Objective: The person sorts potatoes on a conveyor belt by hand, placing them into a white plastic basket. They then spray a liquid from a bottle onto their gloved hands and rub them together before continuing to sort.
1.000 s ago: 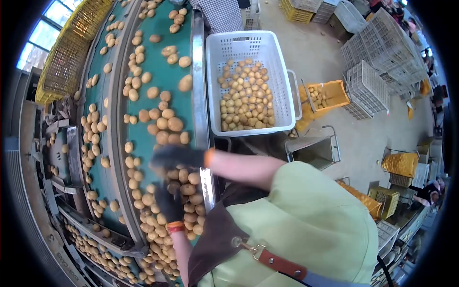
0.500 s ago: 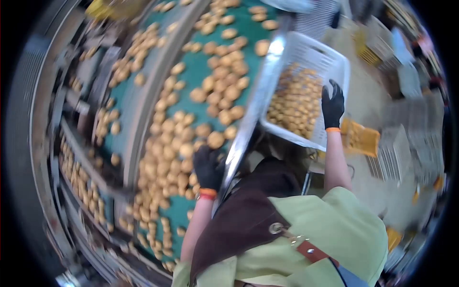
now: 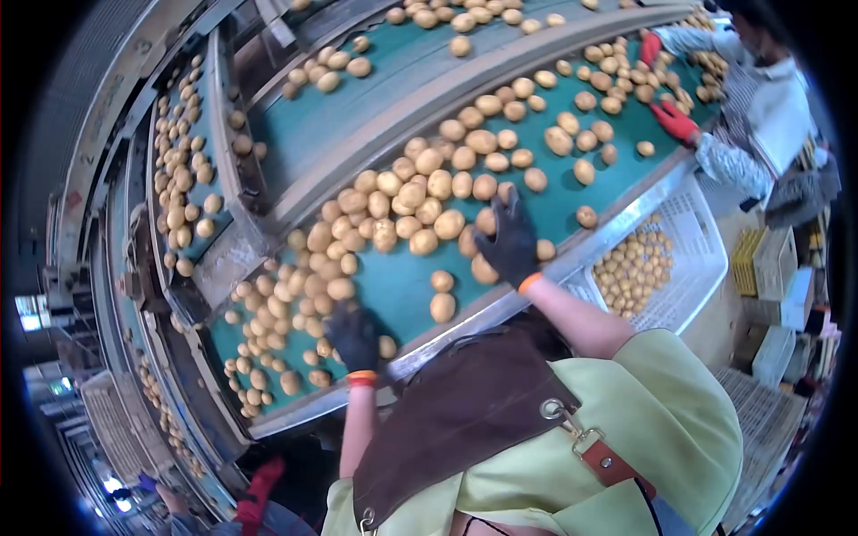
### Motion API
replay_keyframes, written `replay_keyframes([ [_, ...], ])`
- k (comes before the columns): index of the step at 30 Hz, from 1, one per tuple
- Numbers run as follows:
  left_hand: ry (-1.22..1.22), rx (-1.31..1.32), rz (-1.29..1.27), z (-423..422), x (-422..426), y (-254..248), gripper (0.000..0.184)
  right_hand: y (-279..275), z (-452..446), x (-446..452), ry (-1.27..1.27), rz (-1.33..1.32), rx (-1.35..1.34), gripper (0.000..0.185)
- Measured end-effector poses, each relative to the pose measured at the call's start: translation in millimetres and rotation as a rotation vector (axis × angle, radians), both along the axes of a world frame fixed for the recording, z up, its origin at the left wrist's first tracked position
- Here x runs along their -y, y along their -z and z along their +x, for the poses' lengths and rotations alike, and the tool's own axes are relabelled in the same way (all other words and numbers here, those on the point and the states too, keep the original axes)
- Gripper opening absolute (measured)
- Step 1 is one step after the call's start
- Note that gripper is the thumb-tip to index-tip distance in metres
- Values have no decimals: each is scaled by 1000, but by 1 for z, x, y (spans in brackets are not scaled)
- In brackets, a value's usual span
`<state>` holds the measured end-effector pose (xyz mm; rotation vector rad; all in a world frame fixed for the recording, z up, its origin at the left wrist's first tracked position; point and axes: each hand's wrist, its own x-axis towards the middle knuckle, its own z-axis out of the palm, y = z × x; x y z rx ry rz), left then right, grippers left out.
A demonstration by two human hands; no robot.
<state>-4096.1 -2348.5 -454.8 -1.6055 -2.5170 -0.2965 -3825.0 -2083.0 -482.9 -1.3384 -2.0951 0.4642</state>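
In the head view, we look down on a green belt [image 3: 393, 281] strewn with tan potatoes [image 3: 423, 241], thickest in a band from eight o'clock through the centre toward half past one. The left hand [image 3: 353, 339], dark-gloved and blurred, lies toward half past seven, fingers among potatoes; we cannot tell whether it grips any. The right hand [image 3: 511, 246], also gloved, sits toward half past two, fingers spread wide over a few potatoes. Two loose ones lie at six o'clock, between the hands.

We judge the potatoes firm, fairly light and ready to roll, perhaps slippery under dusty gloves and easily bruised by a drop. The widest part of each looks the best place to hold, with fingers curled around it; crowded neighbours leave little room for fingertips.

A raised metal rail [image 3: 626, 207] edges the near side, between the belt and a white basket [image 3: 695, 237] of potatoes at three o'clock. A grey divider [image 3: 384, 146] bounds the far side, toward eleven. At two o'clock, a co-worker's red-gloved hand [image 3: 677, 125] reaches over the same belt. Toward seven, we make out another person's red clothing [image 3: 259, 491].
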Motion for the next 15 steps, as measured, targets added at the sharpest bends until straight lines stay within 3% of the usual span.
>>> replay_keyframes([
  [1,-62,27,66,-20,16,0,33,0,-10,11,-58,-23,23,82],
  [3,-179,46,82,-59,48,-3,27,-6,-28,18,-288,-319,-31,68],
  [5,-300,140,-86,-88,54,-36,21,-40,-31,-18,-734,-589,-199,70],
  [6,-272,92,-86,-98,59,-39,20,5,-25,-41,-725,-248,-184,58],
  [7,-239,47,-84,-107,55,-40,20,28,-13,-82,-467,-83,-65,55],
  [8,-359,144,13,-100,36,-52,18,41,0,-135,-211,77,52,53],
  [9,-370,177,10,-104,22,-49,18,27,15,-184,2,71,-51,50],
  [10,-275,171,110,-100,1,-46,18,-10,31,-219,210,236,69,44],
  [11,-181,170,206,-95,-23,-41,19,6,49,-258,264,93,355,44],
  [13,34,232,134,-69,-95,-59,21,15,45,-278,304,46,346,45],
  [15,261,314,97,-61,-161,-45,29,19,42,-290,355,-44,306,47],
])
